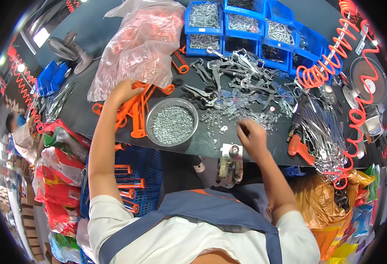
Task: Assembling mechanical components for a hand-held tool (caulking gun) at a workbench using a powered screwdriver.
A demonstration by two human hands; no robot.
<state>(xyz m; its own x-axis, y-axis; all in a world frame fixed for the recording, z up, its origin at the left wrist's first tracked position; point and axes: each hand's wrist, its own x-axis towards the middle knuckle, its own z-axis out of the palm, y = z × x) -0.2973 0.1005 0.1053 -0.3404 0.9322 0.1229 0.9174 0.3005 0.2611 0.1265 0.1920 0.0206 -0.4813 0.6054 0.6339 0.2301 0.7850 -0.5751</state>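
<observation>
Head: bowl (172,102) (beside orange parts (137,119))

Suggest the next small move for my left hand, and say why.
Probably draw one of the orange parts toward you. Your left hand is right at them, beside the plastic bag; the right hand is near the small metal pieces, and the metal stand in front of you has no orange part on it.

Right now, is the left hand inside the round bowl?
No, the left hand is at the orange parts, outside the bowl.
</observation>
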